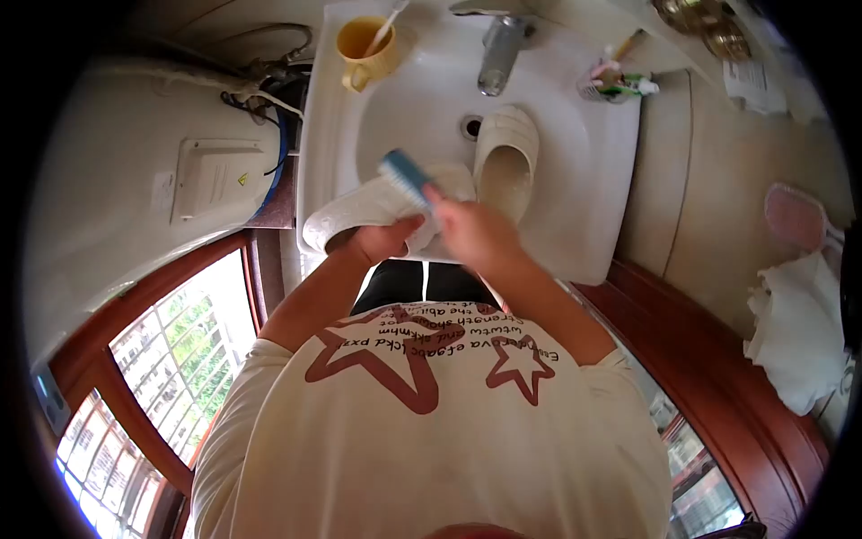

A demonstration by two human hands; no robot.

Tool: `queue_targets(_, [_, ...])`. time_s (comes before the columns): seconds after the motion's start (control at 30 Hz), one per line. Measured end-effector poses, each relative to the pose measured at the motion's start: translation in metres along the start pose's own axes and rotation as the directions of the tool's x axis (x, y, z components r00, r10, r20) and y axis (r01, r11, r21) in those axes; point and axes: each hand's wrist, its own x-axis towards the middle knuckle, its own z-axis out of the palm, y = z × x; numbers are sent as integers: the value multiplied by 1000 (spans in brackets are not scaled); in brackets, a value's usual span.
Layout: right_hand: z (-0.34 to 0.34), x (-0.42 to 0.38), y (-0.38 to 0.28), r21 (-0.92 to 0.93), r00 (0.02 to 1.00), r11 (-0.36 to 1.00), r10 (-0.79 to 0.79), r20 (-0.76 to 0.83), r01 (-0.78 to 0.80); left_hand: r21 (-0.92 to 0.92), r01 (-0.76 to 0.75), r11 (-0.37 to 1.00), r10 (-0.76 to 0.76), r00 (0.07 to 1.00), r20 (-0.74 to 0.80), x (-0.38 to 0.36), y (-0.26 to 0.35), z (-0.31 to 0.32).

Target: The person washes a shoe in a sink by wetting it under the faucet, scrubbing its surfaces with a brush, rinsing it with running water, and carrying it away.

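A white slipper (359, 205) lies tilted over the front left rim of the sink, and my left hand (386, 240) grips it, fingers partly inside its opening. In my right hand (476, 235) is a scrub brush (406, 174) with a blue back and white bristles, held close over the slipper's upper side. The right hand is slightly blurred. A second white slipper (508, 153) rests in the basin beside the drain, its toe pointing toward the tap and its opening facing me.
The white sink (584, 180) carries a metal tap (501, 58) at its back. On its back left corner stands a yellow mug (366, 52) with a toothbrush; a clear cup (593, 83) with tubes sits at the right. A pink hairbrush (795, 216) hangs at the far right.
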Motion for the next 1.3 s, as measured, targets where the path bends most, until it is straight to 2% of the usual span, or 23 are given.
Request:
queue_targets(0.03, [-3,-3,20,5,1000,1000,11,-11,-10,12,-1,1000,1,1000,10,2,-5,2])
queue_targets(0.1, [-5,-5,61,218,956,942,281,-89,-256,-41,-52,998,50,998,-46,5,-8,3])
queue_targets(0.17, [14,-11,76,280,953,936,263,-149,-214,57,-139,989,141,989,-38,2,-5,4])
queue_targets(0.23, [11,-15,31,272,984,958,127,-126,-89,-39,-13,999,13,1000,-18,-9,12,7])
queue_targets(0.27, [-2,-15,4,250,995,963,93,26,-97,-37,-10,999,10,1000,-16,-5,6,5])
queue_targets(0.37, [20,-3,16,224,989,974,56,-137,-24,-38,-178,983,179,984,6,16,-30,0])
queue_targets(0.4, [8,-2,28,206,988,972,133,-73,-115,-109,-280,954,280,960,-15,25,-38,3])
queue_targets(0.47, [4,4,60,231,973,954,214,-84,-190,38,-365,930,367,928,-58,22,-32,0])
queue_targets(0.5, [10,3,72,259,950,928,301,-89,-270,37,-363,931,364,930,-57,11,-16,0])
queue_targets(0.57, [29,-3,89,326,950,913,294,-106,-246,132,12,991,-11,1000,-12,-6,13,3])
queue_targets(0.6, [31,1,94,388,953,899,273,-132,-203,135,3,991,-1,1000,-15,0,9,2])
queue_targets(0.7, [5,-1,34,268,985,955,154,-78,-128,-86,-16,996,16,1000,-10,1,-10,2])
queue_targets(0.73, [3,-6,24,312,997,948,76,-19,-66,-43,-59,997,58,998,-22,-3,0,4])
queue_targets(0.77, [5,-1,28,314,997,948,71,-25,-60,3,-105,994,105,994,-36,-3,8,5])
queue_targets(0.8, [11,2,36,283,991,956,108,-77,-82,-164,-236,958,234,972,-30,9,-9,6])
queue_targets(0.83, [17,5,45,250,981,963,139,-132,-103,-160,-234,959,232,972,-31,9,-2,3])
queue_targets(0.87, [20,9,62,260,973,952,198,-117,-163,-179,-55,982,64,997,46,11,8,-5])
queue_targets(0.97, [8,10,75,268,962,939,251,-107,-216,-316,42,948,-34,999,30,-3,43,-2])
queue_targets(1.03, [-7,4,73,282,951,927,288,-110,-248,-766,115,633,-40,992,116,2,57,-15])
queue_targets(1.17, [12,-4,69,453,954,865,286,-95,-214,-837,73,543,15,995,96,0,70,-32])
queue_targets(1.23, [31,-7,66,338,965,916,253,-68,-216,-864,127,488,-6,990,142,8,73,-32])
queue_targets(1.27, [37,-4,64,209,975,956,220,-42,-206,-861,128,493,-4,989,145,4,77,-30])
queue_targets(1.3, [38,0,61,213,974,954,223,-44,-209,-349,100,932,-83,995,63,-13,93,-22])
